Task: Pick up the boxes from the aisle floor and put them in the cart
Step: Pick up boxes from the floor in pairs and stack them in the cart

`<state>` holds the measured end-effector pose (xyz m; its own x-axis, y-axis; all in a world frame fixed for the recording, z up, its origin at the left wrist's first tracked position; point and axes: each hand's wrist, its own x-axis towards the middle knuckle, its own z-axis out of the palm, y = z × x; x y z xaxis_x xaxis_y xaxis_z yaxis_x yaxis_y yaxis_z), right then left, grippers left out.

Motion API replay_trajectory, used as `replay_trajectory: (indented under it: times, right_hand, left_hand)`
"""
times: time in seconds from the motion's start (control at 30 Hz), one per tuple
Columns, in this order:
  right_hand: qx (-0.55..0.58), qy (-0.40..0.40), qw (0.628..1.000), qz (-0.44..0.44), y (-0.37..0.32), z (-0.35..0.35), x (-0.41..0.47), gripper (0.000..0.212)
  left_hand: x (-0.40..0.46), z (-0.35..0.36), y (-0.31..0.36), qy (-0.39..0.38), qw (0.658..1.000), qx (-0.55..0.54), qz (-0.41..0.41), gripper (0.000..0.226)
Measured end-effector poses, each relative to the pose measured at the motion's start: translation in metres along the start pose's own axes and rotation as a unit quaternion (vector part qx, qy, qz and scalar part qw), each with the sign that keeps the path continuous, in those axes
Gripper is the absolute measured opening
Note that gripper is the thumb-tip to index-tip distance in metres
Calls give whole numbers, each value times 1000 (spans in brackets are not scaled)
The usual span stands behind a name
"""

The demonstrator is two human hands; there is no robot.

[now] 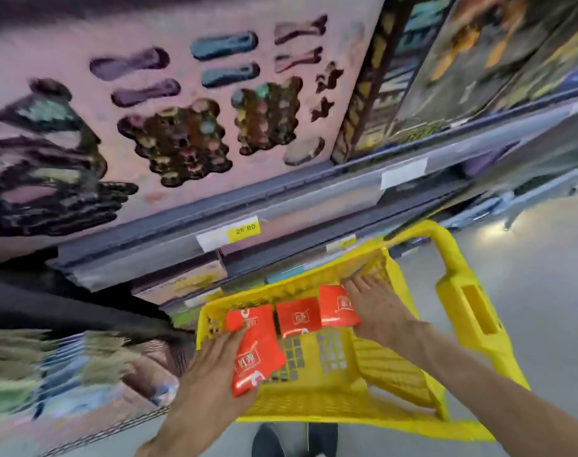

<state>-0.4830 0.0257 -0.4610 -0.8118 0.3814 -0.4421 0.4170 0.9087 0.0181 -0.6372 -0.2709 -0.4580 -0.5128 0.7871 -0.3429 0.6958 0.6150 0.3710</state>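
Observation:
A yellow plastic cart (373,413) stands in front of me, and both my hands reach down into it. My left hand (212,367) grips a red box (256,361) with white print, holding it tilted over the near left of the basket. Three more red boxes lie side by side on the basket floor: one at the left (248,319), one in the middle (299,316) and one at the right (335,306). My right hand (376,308) rests with spread fingers on that right box.
Grey shelves (281,206) with price labels (228,234) run along the left, close to the cart. A large pink packaged item (188,103) fills the shelf above. The cart's yellow handle (465,301) rises at the right. Grey aisle floor (538,285) lies beyond.

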Motion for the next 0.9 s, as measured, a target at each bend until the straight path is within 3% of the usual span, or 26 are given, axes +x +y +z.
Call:
replay_trajectory:
  times: [0.2, 0.5, 0.9]
  right_hand:
    - [0, -3, 1000, -28, 15, 12, 25, 82]
    - [-59, 45, 996, -51, 15, 19, 24, 81]
    - [-49, 3, 996, -79, 0, 32, 57, 79]
  left_hand:
    - [-3, 33, -10, -30, 999, -18, -13, 99]
    - [-1, 42, -3, -27, 999, -36, -30, 96]
    - [13, 66, -3, -41, 997, -44, -39, 98]
